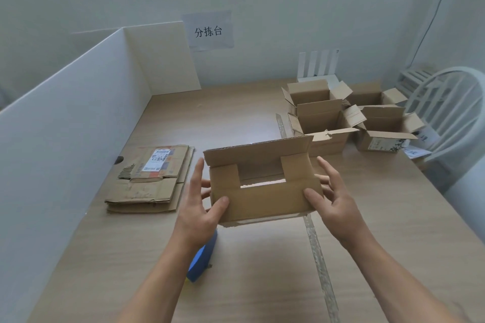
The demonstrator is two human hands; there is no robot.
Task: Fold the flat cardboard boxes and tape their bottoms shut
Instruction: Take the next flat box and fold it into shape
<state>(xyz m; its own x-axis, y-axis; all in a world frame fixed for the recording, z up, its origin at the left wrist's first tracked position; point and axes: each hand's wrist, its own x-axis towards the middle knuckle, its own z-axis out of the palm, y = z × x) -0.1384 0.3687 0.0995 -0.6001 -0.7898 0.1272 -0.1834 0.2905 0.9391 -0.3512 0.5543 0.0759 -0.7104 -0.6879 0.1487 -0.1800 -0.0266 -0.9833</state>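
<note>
Head: left hand point(202, 204), right hand point(334, 204) half-open around box point(265, 200)

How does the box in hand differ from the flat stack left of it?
The held box is opened up, flaps partly folded in; the flat stack lies collapsed. Left hand and right hand hold the held box above the table; the flat stack rests on it. The flat stack bears a label; the held box shows none. Both are brown cardboard.
</note>
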